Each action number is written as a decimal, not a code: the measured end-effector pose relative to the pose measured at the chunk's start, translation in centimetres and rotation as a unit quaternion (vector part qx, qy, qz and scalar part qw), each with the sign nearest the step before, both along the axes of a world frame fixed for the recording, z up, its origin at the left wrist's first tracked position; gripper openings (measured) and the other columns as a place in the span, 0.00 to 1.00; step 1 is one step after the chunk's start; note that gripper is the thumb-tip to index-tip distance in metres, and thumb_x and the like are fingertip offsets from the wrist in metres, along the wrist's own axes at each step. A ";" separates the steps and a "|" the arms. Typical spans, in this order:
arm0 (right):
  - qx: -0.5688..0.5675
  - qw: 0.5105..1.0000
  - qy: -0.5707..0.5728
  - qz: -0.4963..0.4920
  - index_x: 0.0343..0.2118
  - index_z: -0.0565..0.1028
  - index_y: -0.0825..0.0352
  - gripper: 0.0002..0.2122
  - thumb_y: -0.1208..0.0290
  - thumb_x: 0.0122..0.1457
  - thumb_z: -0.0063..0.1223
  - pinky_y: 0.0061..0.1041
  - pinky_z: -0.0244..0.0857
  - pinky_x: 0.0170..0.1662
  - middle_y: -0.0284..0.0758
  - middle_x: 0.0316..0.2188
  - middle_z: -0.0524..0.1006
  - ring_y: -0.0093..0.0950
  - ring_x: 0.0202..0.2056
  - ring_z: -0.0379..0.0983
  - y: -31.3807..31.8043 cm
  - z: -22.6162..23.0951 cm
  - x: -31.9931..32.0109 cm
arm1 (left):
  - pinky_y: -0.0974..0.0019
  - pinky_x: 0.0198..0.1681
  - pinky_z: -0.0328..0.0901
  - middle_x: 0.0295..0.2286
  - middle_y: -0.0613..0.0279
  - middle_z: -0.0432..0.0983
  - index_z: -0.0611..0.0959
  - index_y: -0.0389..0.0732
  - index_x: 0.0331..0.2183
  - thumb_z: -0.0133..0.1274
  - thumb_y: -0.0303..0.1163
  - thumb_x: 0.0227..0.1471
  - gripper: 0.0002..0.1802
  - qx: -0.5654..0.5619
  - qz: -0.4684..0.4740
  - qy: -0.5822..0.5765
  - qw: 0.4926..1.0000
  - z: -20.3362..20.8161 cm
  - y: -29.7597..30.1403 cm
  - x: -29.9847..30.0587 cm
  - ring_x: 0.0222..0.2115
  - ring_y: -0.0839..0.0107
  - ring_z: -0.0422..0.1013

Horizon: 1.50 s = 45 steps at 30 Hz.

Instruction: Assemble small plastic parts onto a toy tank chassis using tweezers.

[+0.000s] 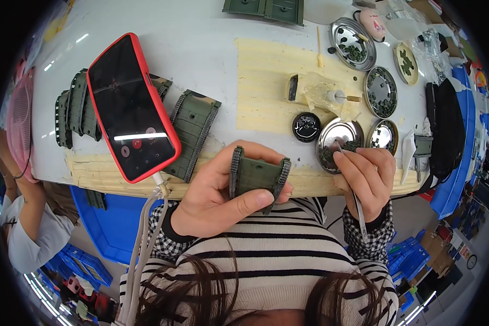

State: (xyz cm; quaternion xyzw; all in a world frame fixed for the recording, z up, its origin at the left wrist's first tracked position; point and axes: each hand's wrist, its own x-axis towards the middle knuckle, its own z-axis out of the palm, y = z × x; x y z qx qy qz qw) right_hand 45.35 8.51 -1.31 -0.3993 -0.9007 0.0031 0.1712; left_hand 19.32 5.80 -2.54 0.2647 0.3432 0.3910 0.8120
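My left hand is closed around a dark green plastic model piece with ridged, track-like strips along both sides. The thumb presses on its near end. My right hand pinches a pair of metal tweezers, whose tips reach into a round metal dish of tiny dark green parts. Whether the tips grip a part is too small to tell. Beside that dish stands a small round black pot with glossy dark contents. Another metal dish of green bits lies just right of my fingers.
A red-cased phone on a cable stands at left, over several larger green track pieces. Further dishes hold small parts at the back right. A wrapped bottle sits on yellow paper. At far left, another person's arm shows.
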 end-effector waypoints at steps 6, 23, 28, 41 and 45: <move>-0.115 0.974 0.196 0.005 0.37 0.79 0.69 0.14 0.70 0.46 0.60 0.30 0.65 0.39 0.36 0.32 0.78 0.35 0.34 0.70 0.2 1.0 -0.3 | 0.57 0.45 0.70 0.49 0.40 0.66 0.56 0.38 0.54 0.50 0.27 0.57 0.28 0.091 0.071 0.003 0.993 0.5 -0.5 0.9 0.40 0.61 0.75; -0.296 0.842 0.429 0.138 0.38 0.78 0.71 0.11 0.74 0.51 0.58 0.30 0.69 0.41 0.39 0.32 0.79 0.37 0.38 0.76 1.1 0.6 -4.5 | 0.69 0.43 0.69 0.33 0.62 0.69 0.71 0.35 0.36 0.37 0.36 0.65 0.14 0.001 -0.019 -0.124 0.992 -0.2 0.5 1.2 0.36 0.74 0.70; -0.319 0.831 0.436 0.131 0.38 0.78 0.72 0.11 0.77 0.50 0.57 0.29 0.70 0.41 0.41 0.34 0.79 0.37 0.39 0.76 1.0 0.9 -4.1 | 0.68 0.41 0.72 0.32 0.63 0.67 0.70 0.36 0.35 0.38 0.37 0.65 0.13 0.012 -0.027 -0.116 0.993 -0.7 0.6 1.4 0.37 0.76 0.70; -0.324 0.839 0.419 0.119 0.38 0.78 0.72 0.12 0.78 0.49 0.58 0.29 0.71 0.42 0.45 0.36 0.78 0.38 0.38 0.77 0.9 1.1 -3.8 | 0.67 0.41 0.73 0.32 0.63 0.68 0.70 0.36 0.33 0.38 0.37 0.65 0.14 -0.027 -0.012 -0.123 0.992 -0.5 0.6 1.9 0.34 0.77 0.70; -0.323 0.840 0.420 0.116 0.37 0.78 0.72 0.11 0.79 0.49 0.57 0.29 0.71 0.41 0.45 0.35 0.78 0.39 0.38 0.77 0.7 1.1 -3.9 | 0.68 0.41 0.73 0.32 0.63 0.68 0.70 0.36 0.33 0.38 0.37 0.65 0.14 -0.011 -0.015 -0.110 0.994 -0.3 0.7 1.8 0.34 0.77 0.70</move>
